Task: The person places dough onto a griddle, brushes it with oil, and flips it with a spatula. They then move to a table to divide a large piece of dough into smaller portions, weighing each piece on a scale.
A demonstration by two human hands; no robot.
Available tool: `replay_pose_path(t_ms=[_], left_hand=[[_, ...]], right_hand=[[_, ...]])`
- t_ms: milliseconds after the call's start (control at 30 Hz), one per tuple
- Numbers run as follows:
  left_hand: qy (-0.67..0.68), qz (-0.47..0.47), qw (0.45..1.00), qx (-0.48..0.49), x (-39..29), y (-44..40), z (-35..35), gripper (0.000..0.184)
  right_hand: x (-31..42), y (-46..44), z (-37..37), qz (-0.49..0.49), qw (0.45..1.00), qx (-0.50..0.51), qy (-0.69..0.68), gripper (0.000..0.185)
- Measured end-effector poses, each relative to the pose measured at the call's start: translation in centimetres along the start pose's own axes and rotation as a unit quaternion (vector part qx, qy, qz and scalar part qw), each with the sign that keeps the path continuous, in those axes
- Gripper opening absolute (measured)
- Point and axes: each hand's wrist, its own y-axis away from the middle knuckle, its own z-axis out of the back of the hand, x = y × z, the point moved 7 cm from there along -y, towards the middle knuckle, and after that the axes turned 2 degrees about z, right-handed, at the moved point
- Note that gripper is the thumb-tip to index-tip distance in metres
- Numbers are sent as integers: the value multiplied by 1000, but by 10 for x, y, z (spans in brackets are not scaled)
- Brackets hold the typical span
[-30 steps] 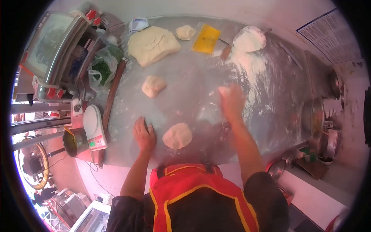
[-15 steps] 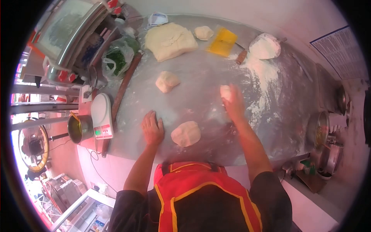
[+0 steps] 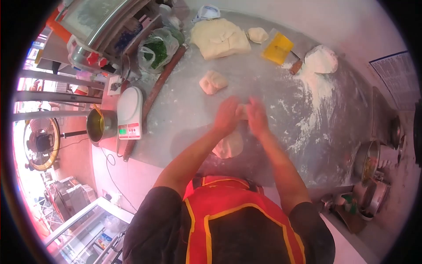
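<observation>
Over the middle of the worktop, my left hand and my right hand meet around a small piece of dough. Fingers of both hands are bent onto it, partly smeared by motion. A flattened round of dough lies just below my left hand, partly covered by my left forearm. Farther up sits another lump of dough. A large slab of dough rests at the far edge, with a small dough ball beside it.
On the left are a white kitchen scale, a long rolling pin, a metal pot and a plastic bag of greens. A yellow scraper, a wooden-handled tool and a flour pile lie at the far right.
My left hand has lifted off the tabletop and moved right to the small dough piece. My right hand has brought that piece inward and nearer. The view has shifted.
</observation>
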Motion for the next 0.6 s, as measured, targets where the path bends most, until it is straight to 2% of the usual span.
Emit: replay_pose_path(t_ms=[67, 133, 233, 333, 467, 567, 600], left_hand=[[-18, -34, 999, 0, -8, -7, -4, 43], [-60, -76, 995, -15, -14, -4, -6, 42], [-138, -83, 986, 41, -18, -9, -9, 44], [-152, -73, 985, 43, -17, -30, -10, 46], [-147, -61, 987, 9, -10, -45, -10, 41], [-109, -18, 993, 39, 3, -44, -8, 35], [-96, 17, 993, 70, -6, -33, 7, 31]], right_hand=[[13, 5, -20, 56, 996, -44, 48, 47], [21, 12, -18, 32, 996, 6, 80, 49], [16, 9, -21, 14, 992, 28, 126, 51], [-1, -9, -23, 14, 985, 27, 170, 51], [-7, -30, -22, 13, 980, 47, 191, 49], [-43, -23, -33, -98, 994, 33, -32, 49], [-36, -20, -38, -94, 993, 63, -39, 50]])
